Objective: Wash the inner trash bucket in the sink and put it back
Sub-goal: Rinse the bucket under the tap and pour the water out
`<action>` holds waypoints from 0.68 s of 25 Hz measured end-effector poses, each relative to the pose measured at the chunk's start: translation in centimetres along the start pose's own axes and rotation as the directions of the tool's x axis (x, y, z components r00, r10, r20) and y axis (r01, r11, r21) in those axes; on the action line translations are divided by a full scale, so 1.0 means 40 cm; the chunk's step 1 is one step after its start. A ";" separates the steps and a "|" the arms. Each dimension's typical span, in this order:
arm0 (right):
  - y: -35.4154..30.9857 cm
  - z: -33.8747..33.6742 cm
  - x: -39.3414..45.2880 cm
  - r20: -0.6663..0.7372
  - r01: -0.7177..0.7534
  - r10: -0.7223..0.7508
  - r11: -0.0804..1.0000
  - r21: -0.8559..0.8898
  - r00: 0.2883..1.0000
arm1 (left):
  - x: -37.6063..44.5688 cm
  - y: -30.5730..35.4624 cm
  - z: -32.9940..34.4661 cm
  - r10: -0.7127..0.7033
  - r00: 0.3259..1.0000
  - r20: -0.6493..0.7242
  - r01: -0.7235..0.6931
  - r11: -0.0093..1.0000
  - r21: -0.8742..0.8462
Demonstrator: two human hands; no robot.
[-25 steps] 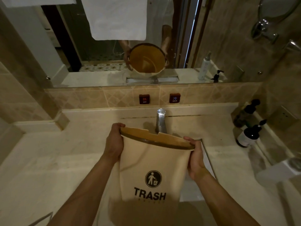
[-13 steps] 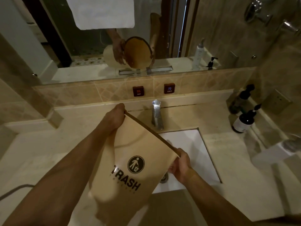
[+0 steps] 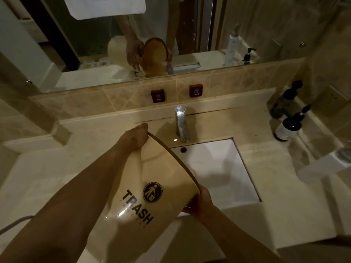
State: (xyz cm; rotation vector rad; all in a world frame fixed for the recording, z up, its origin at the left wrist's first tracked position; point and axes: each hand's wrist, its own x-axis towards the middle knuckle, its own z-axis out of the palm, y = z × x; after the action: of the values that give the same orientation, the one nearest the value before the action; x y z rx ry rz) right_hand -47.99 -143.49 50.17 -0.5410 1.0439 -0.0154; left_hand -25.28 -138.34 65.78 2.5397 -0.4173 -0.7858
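Two bare forearms, no sleeves

Both arms run in from the bottom edge uncovered from elbow to wrist; no cuff, watch, band or glove shows on either. The left hand (image 3: 135,136) and the right hand (image 3: 200,204) carry no visible rings. In the mirror the same bare forearms appear below a pale garment, its details too dim to make out.

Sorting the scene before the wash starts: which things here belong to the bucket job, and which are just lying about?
Job: trash bucket, gripped at its rim by left hand and right hand; sink; faucet; HOT button; COLD button.

Lying about: two dark pump bottles; mirror.
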 end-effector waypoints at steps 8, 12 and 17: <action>0.021 -0.010 0.019 0.026 -0.053 0.051 0.997 0.061 0.998 | 0.014 0.032 0.013 -0.049 0.993 0.103 0.047 0.999 0.021; 0.028 -0.003 0.036 0.071 -0.052 0.046 0.995 0.081 0.996 | 0.013 0.061 -0.002 -0.014 0.998 0.068 0.004 0.990 0.138; 0.065 0.001 0.085 0.142 -0.084 0.058 0.979 0.186 0.988 | 0.021 0.095 -0.015 -0.006 0.998 0.057 -0.009 0.966 0.260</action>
State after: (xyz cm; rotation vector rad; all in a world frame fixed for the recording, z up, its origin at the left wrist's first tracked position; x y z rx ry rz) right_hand -46.81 -142.12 46.28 -0.3244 0.9171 -0.0156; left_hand -24.84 -141.72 67.71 2.7623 -0.5753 -0.8535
